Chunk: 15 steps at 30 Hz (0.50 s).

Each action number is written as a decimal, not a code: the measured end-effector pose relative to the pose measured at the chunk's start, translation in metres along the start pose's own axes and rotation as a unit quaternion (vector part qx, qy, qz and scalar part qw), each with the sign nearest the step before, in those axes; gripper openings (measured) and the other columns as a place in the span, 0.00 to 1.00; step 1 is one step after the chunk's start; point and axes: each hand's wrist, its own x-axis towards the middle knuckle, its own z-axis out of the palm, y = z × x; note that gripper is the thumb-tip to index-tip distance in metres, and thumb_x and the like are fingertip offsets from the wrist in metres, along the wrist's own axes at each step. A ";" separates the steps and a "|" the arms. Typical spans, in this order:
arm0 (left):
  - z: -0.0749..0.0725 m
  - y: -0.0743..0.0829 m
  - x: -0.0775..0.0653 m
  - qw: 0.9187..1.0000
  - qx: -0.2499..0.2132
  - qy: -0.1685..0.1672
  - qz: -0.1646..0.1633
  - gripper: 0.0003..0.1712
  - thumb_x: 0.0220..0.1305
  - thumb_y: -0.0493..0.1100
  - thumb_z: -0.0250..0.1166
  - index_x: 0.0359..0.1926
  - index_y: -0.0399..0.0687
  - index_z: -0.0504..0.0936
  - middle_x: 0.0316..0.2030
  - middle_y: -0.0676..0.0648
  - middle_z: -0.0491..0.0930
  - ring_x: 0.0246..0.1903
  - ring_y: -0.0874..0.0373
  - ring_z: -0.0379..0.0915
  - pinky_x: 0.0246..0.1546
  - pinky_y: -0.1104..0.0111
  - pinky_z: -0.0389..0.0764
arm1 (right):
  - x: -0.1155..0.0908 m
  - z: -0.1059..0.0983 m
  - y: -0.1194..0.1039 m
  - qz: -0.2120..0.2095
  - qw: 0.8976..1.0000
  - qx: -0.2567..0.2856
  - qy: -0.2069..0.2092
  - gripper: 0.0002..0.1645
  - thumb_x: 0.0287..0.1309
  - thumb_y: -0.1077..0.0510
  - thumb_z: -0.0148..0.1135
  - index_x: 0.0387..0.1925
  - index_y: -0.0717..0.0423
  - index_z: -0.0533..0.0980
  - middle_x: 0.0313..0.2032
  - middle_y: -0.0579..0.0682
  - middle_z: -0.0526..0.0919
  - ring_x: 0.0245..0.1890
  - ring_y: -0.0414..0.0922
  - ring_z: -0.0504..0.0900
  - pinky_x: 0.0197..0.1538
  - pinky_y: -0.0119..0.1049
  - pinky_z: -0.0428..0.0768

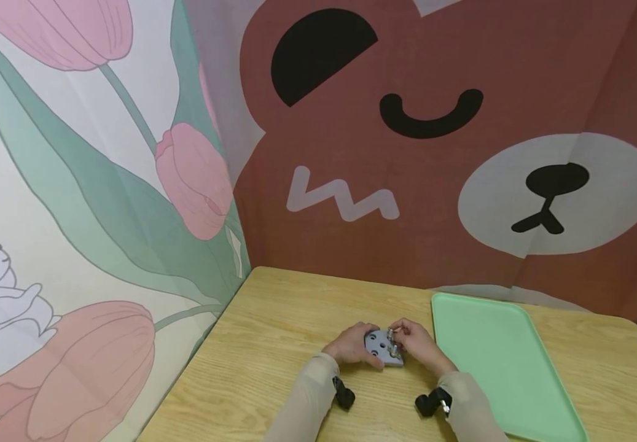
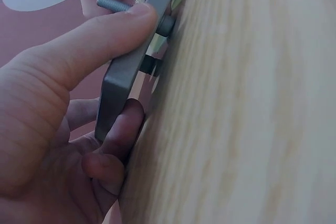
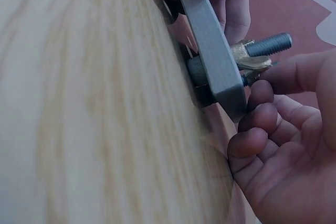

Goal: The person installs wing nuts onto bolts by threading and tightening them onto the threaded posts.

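A grey metal plate (image 1: 376, 347) with several holes is held tilted just over the table. My left hand (image 1: 351, 345) grips it at its left edge, with the thumb (image 2: 118, 30) on one face and fingers behind. A threaded bolt (image 3: 270, 44) passes through the plate, its head (image 3: 197, 71) on the table side. A brass-coloured wing nut (image 3: 254, 62) sits by the bolts on the other face. My right hand (image 1: 414, 344) pinches at this wing nut, its other fingers (image 3: 262, 116) curled by the plate's edge. The exact fingertip contact is partly hidden.
A light green tray (image 1: 495, 362) lies on the wooden table (image 1: 252, 344) to the right of my hands. Patterned cloths (image 1: 340, 245) hang behind and to the left of the table. Each wrist wears a black camera (image 1: 343, 394).
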 end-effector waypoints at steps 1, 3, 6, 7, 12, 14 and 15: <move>0.000 0.000 0.000 1.000 -0.001 0.001 -0.002 0.46 0.39 0.51 0.80 0.62 0.51 0.72 0.46 0.57 0.72 0.37 0.64 0.67 0.41 0.67 0.69 | 0.000 0.000 0.000 -0.002 1.000 -0.003 0.000 0.13 0.56 0.67 0.54 0.43 0.62 0.76 0.25 0.51 0.73 0.26 0.45 0.71 0.30 0.37 0.70; 0.001 0.000 -0.001 1.000 -0.001 0.002 -0.005 0.46 0.39 0.51 0.80 0.62 0.52 0.72 0.46 0.57 0.72 0.37 0.64 0.67 0.40 0.67 0.69 | 0.000 0.000 0.001 -0.008 1.000 -0.010 -0.002 0.16 0.55 0.66 0.55 0.46 0.61 0.76 0.23 0.51 0.72 0.25 0.45 0.71 0.30 0.37 0.70; 0.001 0.000 -0.001 1.000 -0.001 0.004 -0.008 0.46 0.39 0.51 0.80 0.62 0.53 0.72 0.46 0.57 0.72 0.37 0.64 0.67 0.40 0.67 0.69 | -0.001 0.000 0.001 -0.013 1.000 -0.015 -0.003 0.17 0.55 0.66 0.58 0.48 0.61 0.76 0.22 0.50 0.71 0.24 0.44 0.70 0.30 0.36 0.69; 0.002 0.000 -0.002 1.000 -0.002 0.004 -0.009 0.45 0.39 0.51 0.80 0.61 0.53 0.72 0.46 0.57 0.72 0.37 0.64 0.67 0.40 0.68 0.69 | -0.001 0.000 0.001 -0.015 1.000 -0.018 -0.003 0.16 0.56 0.65 0.59 0.48 0.60 0.77 0.21 0.49 0.71 0.23 0.44 0.69 0.30 0.36 0.68; 0.002 0.001 -0.001 1.000 -0.004 0.007 -0.005 0.45 0.38 0.51 0.80 0.60 0.53 0.73 0.44 0.57 0.72 0.37 0.64 0.67 0.40 0.68 0.69 | -0.003 -0.001 0.000 -0.015 1.000 -0.026 0.002 0.07 0.57 0.62 0.62 0.38 0.58 0.78 0.21 0.47 0.71 0.25 0.42 0.69 0.30 0.34 0.67; 0.002 0.000 -0.001 1.000 -0.003 0.007 -0.004 0.45 0.38 0.51 0.81 0.60 0.53 0.73 0.44 0.57 0.71 0.36 0.64 0.67 0.40 0.68 0.69 | -0.003 0.000 0.000 -0.017 0.999 -0.030 0.003 0.04 0.57 0.61 0.62 0.36 0.57 0.78 0.22 0.47 0.71 0.26 0.42 0.69 0.30 0.33 0.67; 0.001 0.000 -0.001 1.000 -0.003 0.007 -0.004 0.45 0.38 0.51 0.81 0.61 0.53 0.73 0.44 0.57 0.71 0.36 0.64 0.67 0.40 0.68 0.69 | -0.004 0.000 -0.001 -0.018 0.999 -0.029 0.004 0.04 0.58 0.61 0.63 0.35 0.57 0.78 0.22 0.47 0.71 0.26 0.42 0.69 0.30 0.33 0.67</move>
